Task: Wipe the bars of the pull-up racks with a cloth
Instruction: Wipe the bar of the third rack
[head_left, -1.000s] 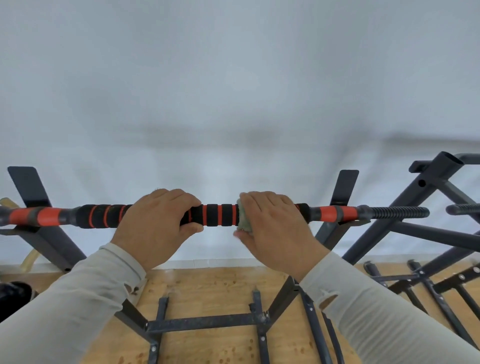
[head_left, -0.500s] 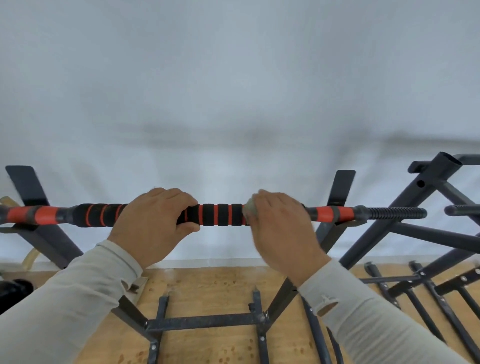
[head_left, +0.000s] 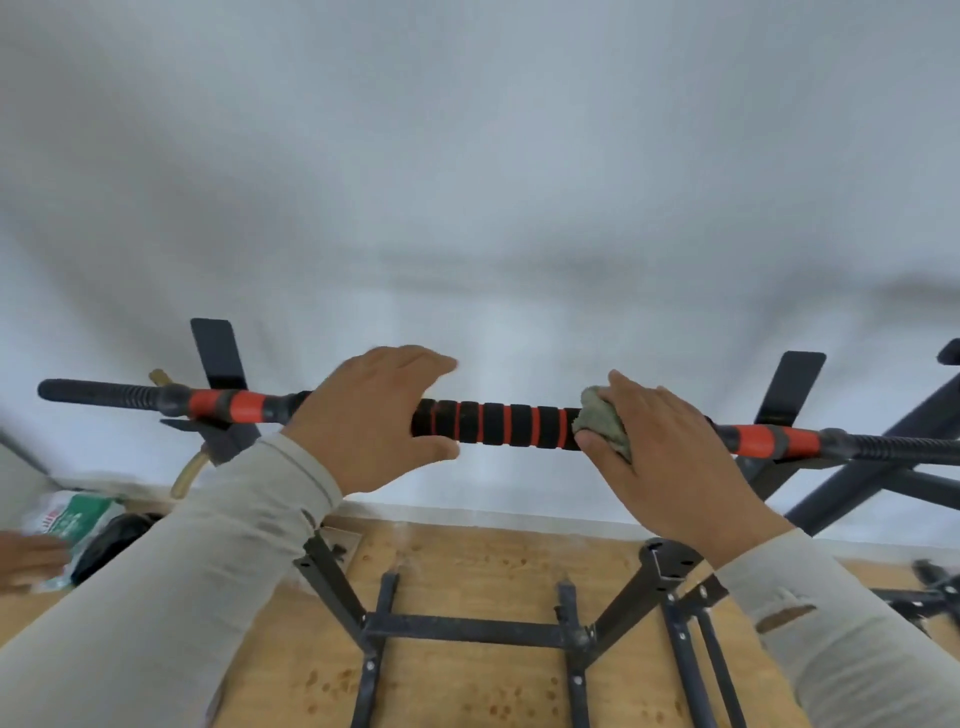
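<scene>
Bar: the pull-up bar (head_left: 498, 423) runs left to right in front of me, black foam with orange rings in the middle, orange sleeves further out, resting on the dark rack (head_left: 467, 631) over the wooden floor (head_left: 467, 561).
Change: over the last 1 second my right hand slid the cloth rightward, so more ringed foam now shows between my 2 hands.
Meaning: I judge the middle stretch wiped; the right orange sleeve and the ribbed end beyond it look like what comes next.
Cloth: the grey-green cloth (head_left: 602, 423) is bunched against the bar, just right of the ringed foam.
Right hand: my right hand (head_left: 670, 457) is curled round the cloth and bar together, thumb underneath, wrist angled down toward me.
Left hand: my left hand (head_left: 374, 421) has loosened; its fingers arch over the bar and the thumb sits below, not wrapped tight.
Left edge: a green-and-white bag (head_left: 67, 519) lies low at the left, near another person's hand.
</scene>
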